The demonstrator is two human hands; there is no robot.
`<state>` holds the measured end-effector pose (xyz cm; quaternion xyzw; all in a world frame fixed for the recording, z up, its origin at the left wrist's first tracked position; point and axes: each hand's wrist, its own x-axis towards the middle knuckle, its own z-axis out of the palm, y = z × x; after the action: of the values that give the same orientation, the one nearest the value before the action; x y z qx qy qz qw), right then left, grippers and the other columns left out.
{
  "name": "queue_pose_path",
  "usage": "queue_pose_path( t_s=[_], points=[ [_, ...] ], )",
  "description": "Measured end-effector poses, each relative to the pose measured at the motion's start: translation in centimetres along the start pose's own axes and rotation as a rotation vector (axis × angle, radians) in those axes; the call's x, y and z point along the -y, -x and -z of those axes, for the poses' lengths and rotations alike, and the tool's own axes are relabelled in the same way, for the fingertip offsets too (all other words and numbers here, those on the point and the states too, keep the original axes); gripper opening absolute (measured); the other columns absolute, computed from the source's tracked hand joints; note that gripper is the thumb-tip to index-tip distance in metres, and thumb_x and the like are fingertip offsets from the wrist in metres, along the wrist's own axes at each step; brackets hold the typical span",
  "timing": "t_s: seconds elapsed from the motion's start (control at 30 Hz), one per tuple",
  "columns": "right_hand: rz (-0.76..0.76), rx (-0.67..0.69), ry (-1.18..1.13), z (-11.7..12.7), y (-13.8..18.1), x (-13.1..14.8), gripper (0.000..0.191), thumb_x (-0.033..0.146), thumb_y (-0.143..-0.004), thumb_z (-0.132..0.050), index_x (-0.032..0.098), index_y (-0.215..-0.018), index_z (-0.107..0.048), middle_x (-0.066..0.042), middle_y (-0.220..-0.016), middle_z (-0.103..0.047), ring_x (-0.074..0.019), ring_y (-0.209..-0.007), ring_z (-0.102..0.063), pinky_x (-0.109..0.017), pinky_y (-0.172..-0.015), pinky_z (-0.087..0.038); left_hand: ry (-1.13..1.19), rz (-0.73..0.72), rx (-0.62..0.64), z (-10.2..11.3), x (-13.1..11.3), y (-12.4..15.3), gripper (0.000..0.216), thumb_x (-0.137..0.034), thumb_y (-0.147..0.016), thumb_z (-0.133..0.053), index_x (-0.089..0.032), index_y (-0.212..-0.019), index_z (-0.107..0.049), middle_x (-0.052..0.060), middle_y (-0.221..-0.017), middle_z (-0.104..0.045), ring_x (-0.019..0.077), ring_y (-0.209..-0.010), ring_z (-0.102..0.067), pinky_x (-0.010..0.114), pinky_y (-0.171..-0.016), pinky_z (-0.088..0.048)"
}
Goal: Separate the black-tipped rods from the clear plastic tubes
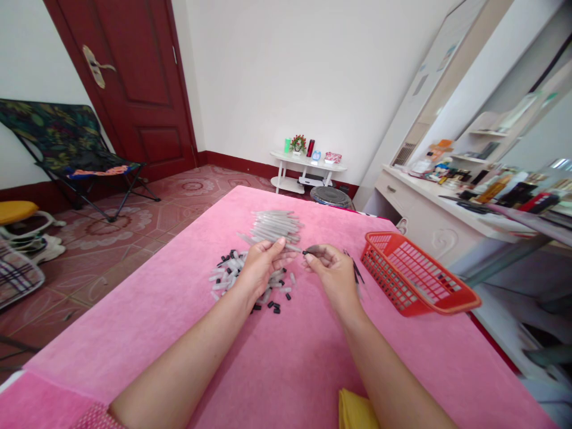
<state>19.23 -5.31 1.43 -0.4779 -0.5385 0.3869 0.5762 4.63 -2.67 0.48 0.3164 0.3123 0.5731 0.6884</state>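
My left hand is closed on a slim translucent pen barrel that points to the right. Across from it, my right hand pinches a small black piece at or very near the barrel's end; whether they touch I cannot tell. Behind my hands lies a heap of similar pale grey barrels. Under and beside my left hand are scattered small clear and black caps, partly hidden by the hand. Several thin black sticks lie just right of my right hand.
The table wears a pink cloth. A red plastic basket stands at its right side, and a folded yellow cloth lies at the near edge. Right of the table is a dresser crowded with bottles. A folding chair stands far left.
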Motion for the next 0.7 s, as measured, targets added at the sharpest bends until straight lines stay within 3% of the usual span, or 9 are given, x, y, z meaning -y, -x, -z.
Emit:
queue_pose_path(
  t_s=[0.37, 0.7],
  points=[
    [-0.008, 0.043, 0.067, -0.14, 0.15, 0.46, 0.031, 0.026, -0.072, -0.059, 0.013, -0.099, -0.062, -0.002, -0.072, -0.062, -0.0123, -0.056, -0.056, -0.026, -0.055, -0.049, -0.037, -0.029, 0.034, -0.01, 0.23, 0.05, 0.024, -0.027, -0.068, -0.073, -0.009, -0.079, -0.063, 0.007, -0.074, -0.07, 0.014, -0.064, -0.067, 0.02, -0.06, -0.055],
    [0.021, 0.003, 0.03, -0.29, 0.14, -0.06, 0.013, 0.025, -0.071, -0.061, 0.015, -0.08, -0.059, -0.002, -0.073, -0.062, -0.015, -0.063, -0.06, -0.029, -0.061, -0.053, -0.042, -0.024, 0.041, 0.02, 0.3, 0.01, 0.021, -0.025, -0.067, -0.073, -0.009, -0.078, -0.064, 0.006, -0.072, -0.069, 0.0131, -0.063, -0.066, 0.02, -0.06, -0.054]
  ],
)
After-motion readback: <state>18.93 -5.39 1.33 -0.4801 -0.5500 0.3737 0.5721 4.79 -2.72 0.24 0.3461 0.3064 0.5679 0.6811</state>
